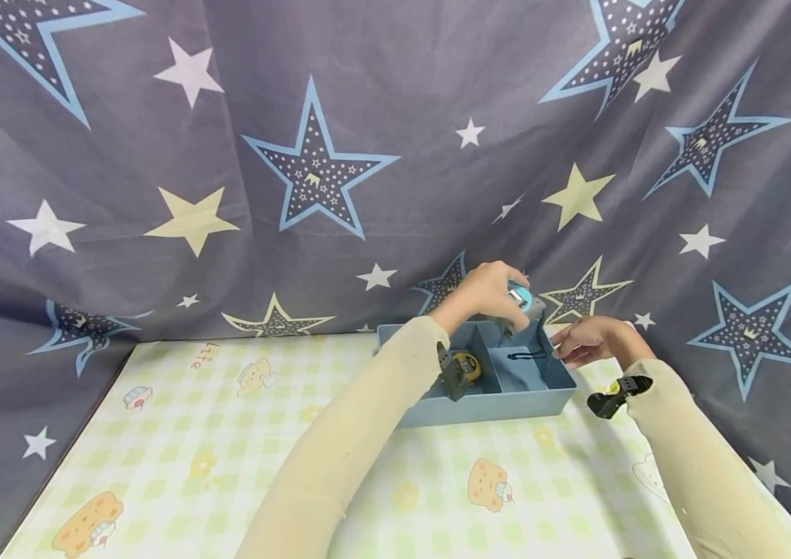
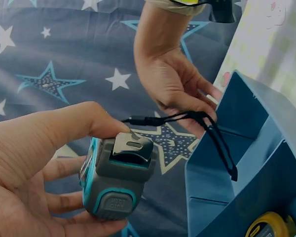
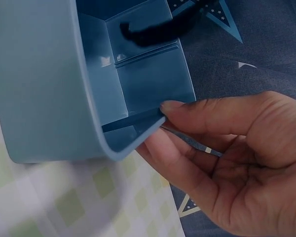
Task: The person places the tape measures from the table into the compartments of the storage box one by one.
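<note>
My left hand (image 1: 486,291) grips a grey and teal tape measure (image 2: 121,173) above the right compartment of a blue divided box (image 1: 489,407). In the left wrist view, the thumb lies on top near its metal end hook and the fingers wrap beneath. A black wrist strap (image 2: 187,116) trails from the tape measure over the box edge, its loop hanging into the compartment. At the box's right end, my right hand (image 1: 594,341) pinches the rim between thumb and fingers. A yellow and black tape measure (image 1: 466,365) sits in the compartment left of the divider.
The box stands on a green-checked tablecloth (image 1: 213,435) near the table's back edge. Directly behind it hangs a dark star-printed curtain (image 1: 423,194), which also runs along the right side. My left forearm crosses over the box's left part.
</note>
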Available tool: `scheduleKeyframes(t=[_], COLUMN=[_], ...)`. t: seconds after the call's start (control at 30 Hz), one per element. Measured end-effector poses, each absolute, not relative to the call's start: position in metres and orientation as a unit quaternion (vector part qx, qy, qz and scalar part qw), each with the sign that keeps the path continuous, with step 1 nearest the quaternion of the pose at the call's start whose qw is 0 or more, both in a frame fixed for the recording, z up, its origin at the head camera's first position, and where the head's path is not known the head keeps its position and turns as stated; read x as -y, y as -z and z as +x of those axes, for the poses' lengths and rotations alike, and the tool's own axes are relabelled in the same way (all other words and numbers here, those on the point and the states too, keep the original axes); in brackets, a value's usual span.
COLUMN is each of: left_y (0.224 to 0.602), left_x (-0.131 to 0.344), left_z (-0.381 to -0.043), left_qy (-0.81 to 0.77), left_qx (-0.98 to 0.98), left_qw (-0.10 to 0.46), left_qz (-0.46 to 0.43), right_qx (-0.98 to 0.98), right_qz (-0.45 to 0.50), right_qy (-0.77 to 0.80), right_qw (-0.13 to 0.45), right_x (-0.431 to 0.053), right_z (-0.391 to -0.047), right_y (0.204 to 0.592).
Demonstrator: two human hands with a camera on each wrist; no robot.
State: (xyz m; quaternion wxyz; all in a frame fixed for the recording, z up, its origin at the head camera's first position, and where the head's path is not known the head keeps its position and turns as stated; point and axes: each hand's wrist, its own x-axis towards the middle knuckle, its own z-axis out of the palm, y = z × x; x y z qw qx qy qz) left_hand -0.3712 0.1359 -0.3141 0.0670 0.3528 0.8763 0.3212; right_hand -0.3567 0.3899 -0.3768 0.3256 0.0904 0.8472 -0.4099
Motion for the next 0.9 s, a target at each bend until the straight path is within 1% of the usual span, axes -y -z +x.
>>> scheduleKeyframes(t=[0.13,0.3,0.43,0.63,0.9], left_y=[0.317,0.320,0.323,0.326,0.336], left_x=[-0.141,-0.145,-0.149,-0.156,-0.159], left_z=[-0.369,-0.369,-0.368,-0.367,-0.363], left_qy=[-0.304,-0.294,-0.291,-0.294,-0.321], left_qx=[-0.891,-0.900,-0.907,-0.909,-0.906], left_qw=[0.056,0.054,0.068,0.106,0.105], left_qz=[0.332,0.316,0.296,0.275,0.257], right_qx=[-0.846,-0.845,-0.846,-0.846,-0.851], right_qz=[0.088,0.085,0.086,0.088,0.092], right_qy=[0.410,0.405,0.405,0.410,0.408], right_qw=[0.329,0.337,0.337,0.329,0.316], right_x=[-0.389,-0.389,-0.390,-0.391,-0.392], right_z=[-0.357,-0.356,-0.356,-0.356,-0.356], right_y=[0.375,0.373,0.374,0.375,0.375])
